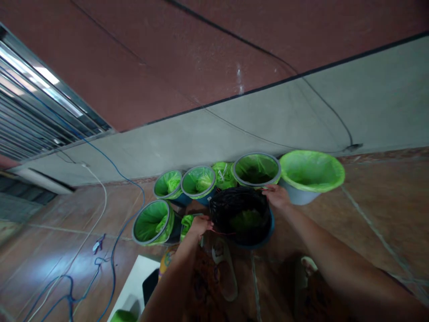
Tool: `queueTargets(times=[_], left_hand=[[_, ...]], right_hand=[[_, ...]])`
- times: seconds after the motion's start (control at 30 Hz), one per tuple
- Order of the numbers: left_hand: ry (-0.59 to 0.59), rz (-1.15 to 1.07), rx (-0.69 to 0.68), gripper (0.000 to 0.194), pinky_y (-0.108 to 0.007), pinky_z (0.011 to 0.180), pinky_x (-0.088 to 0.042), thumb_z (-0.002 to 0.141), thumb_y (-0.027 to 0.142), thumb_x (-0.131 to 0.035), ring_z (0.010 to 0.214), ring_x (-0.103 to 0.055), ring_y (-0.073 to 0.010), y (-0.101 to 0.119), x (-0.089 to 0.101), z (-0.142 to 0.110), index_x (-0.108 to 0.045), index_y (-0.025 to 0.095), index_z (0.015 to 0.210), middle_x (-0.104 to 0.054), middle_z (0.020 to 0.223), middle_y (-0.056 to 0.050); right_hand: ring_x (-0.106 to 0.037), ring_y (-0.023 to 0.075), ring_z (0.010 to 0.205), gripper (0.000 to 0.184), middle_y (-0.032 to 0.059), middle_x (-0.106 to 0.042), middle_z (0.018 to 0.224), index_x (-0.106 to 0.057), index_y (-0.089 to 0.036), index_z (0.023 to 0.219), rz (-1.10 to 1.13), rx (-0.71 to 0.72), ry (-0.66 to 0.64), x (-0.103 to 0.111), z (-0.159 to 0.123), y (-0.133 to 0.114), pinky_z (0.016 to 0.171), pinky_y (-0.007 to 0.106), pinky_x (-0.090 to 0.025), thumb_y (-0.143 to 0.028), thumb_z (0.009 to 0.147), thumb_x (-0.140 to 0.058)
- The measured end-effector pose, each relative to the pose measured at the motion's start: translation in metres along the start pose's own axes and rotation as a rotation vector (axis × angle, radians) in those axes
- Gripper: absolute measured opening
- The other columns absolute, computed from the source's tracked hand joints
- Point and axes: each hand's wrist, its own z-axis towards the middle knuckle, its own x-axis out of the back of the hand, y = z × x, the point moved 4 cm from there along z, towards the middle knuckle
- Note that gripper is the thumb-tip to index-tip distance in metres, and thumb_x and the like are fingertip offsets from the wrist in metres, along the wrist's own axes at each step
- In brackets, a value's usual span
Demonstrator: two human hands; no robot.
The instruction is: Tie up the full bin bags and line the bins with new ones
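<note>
A black garbage bag (239, 203) lines a blue bin (268, 237) on the floor in front of me, with something green inside it. My left hand (201, 225) is closed at the bag's left side, pinching it by what looks like a thin red drawstring (221, 232). Over on the far right of the rim, my right hand (277, 196) is closed on the bag's edge, where a bit of red also shows. Just behind it stands a grey-rimmed bin (257, 184) with a green liner.
Several more green-lined bins stand nearby, including a wide white bin (298, 197) at right and a front-left bin (164, 237). A knotted green bag (224, 173) sits among them. Blue cable (114, 250) and a white board (129, 286) lie at left. A wall (201, 143) rises behind.
</note>
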Motion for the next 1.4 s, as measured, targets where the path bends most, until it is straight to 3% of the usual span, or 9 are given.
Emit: queueTargets(times=[0.13, 0.43, 0.6, 0.73, 0.83, 0.93, 1.07, 1.23, 1.4], left_hand=[[-0.123, -0.136, 0.065, 0.023, -0.028, 0.068, -0.055, 0.063, 0.002, -0.060, 0.063, -0.068, -0.0157, 0.019, 0.002, -0.005, -0.066, 0.015, 0.082, -0.071, 0.065, -0.004], [-0.245, -0.212, -0.513, 0.029, -0.033, 0.086, -0.053, 0.073, 0.015, -0.067, 0.080, -0.070, -0.0191, 0.111, -0.011, -0.037, -0.073, 0.015, 0.101, -0.076, 0.082, -0.005], [-0.359, -0.212, -0.617, 0.025, -0.033, 0.089, -0.053, 0.078, 0.020, -0.067, 0.084, -0.070, -0.0188, 0.134, -0.037, -0.047, -0.072, 0.015, 0.102, -0.076, 0.086, -0.006], [-0.419, -0.152, -0.715, 0.021, -0.032, 0.094, -0.051, 0.080, 0.017, -0.064, 0.091, -0.070, -0.0182, 0.139, -0.064, -0.041, -0.073, 0.015, 0.099, -0.076, 0.092, -0.006], [-0.439, -0.134, -0.760, 0.022, -0.032, 0.097, -0.049, 0.081, 0.016, -0.062, 0.095, -0.069, -0.0177, 0.135, -0.081, -0.033, -0.072, 0.016, 0.101, -0.076, 0.097, -0.006], [-0.379, -0.209, -0.703, 0.031, -0.032, 0.094, -0.051, 0.082, 0.016, -0.060, 0.094, -0.069, -0.0176, 0.125, -0.091, -0.016, -0.068, 0.015, 0.112, -0.075, 0.099, -0.007], [-0.247, -0.156, -0.644, 0.035, -0.030, 0.092, -0.052, 0.081, 0.010, -0.055, 0.097, -0.068, -0.0172, 0.116, -0.096, 0.006, -0.066, 0.016, 0.113, -0.073, 0.106, -0.007], [-0.560, 0.111, -0.665, 0.021, -0.027, 0.088, -0.051, 0.084, 0.017, -0.053, 0.090, -0.066, -0.0167, 0.106, -0.124, 0.002, -0.072, 0.016, 0.092, -0.074, 0.093, -0.002], [-0.595, 0.104, -0.605, 0.021, -0.026, 0.081, -0.050, 0.085, 0.029, -0.056, 0.085, -0.066, -0.0173, 0.100, -0.139, -0.001, -0.071, 0.016, 0.092, -0.074, 0.091, -0.004]], right_hand=[[-0.066, 0.0165, 0.067, 0.035, 0.0037, -0.074, 0.076, -0.070, -0.014, 0.105, 0.184, 0.005, -0.051, -0.004, -0.008, -0.023, 0.064, 0.027, -0.051, -0.021, 0.070, -0.065], [-0.065, 0.0153, 0.067, 0.026, 0.0010, -0.073, 0.072, -0.072, -0.019, 0.095, 0.321, 0.290, -0.285, 0.006, -0.054, -0.086, 0.067, 0.027, -0.049, -0.029, 0.072, -0.067], [-0.061, 0.0127, 0.065, 0.037, -0.0013, -0.070, 0.074, -0.069, -0.018, 0.104, 0.411, 0.318, -0.489, 0.000, -0.080, -0.103, 0.063, 0.024, -0.046, -0.032, 0.069, -0.070], [-0.063, 0.0148, 0.074, 0.039, -0.0002, -0.072, 0.085, -0.067, -0.019, 0.110, 0.362, 0.437, -0.609, -0.018, -0.090, -0.104, 0.072, 0.027, -0.049, -0.026, 0.072, -0.068], [-0.065, 0.0163, 0.078, 0.018, 0.0005, -0.073, 0.086, -0.071, -0.021, 0.091, 0.248, 0.517, -0.549, -0.030, -0.084, -0.097, 0.076, 0.028, -0.049, -0.022, 0.075, -0.062], [-0.061, 0.0146, 0.061, 0.017, 0.0000, -0.068, 0.065, -0.065, -0.020, 0.068, 0.152, 0.416, -0.474, -0.035, -0.073, -0.087, 0.064, 0.026, -0.046, -0.027, 0.080, -0.055], [-0.056, 0.0128, 0.052, 0.024, -0.0011, -0.063, 0.057, -0.064, -0.020, 0.067, 0.225, 0.290, -0.431, -0.027, -0.066, -0.088, 0.055, 0.024, -0.042, -0.039, 0.080, -0.057], [-0.056, 0.0121, 0.055, 0.023, -0.0007, -0.065, 0.060, -0.068, -0.019, 0.074, 0.351, 0.219, -0.358, -0.014, -0.065, -0.092, 0.056, 0.024, -0.042, -0.040, 0.075, -0.059], [-0.052, 0.0105, 0.052, 0.028, -0.0009, -0.062, 0.057, -0.067, -0.017, 0.074, 0.478, 0.054, -0.260, -0.005, -0.059, -0.084, 0.051, 0.023, -0.039, -0.045, 0.069, -0.066]])
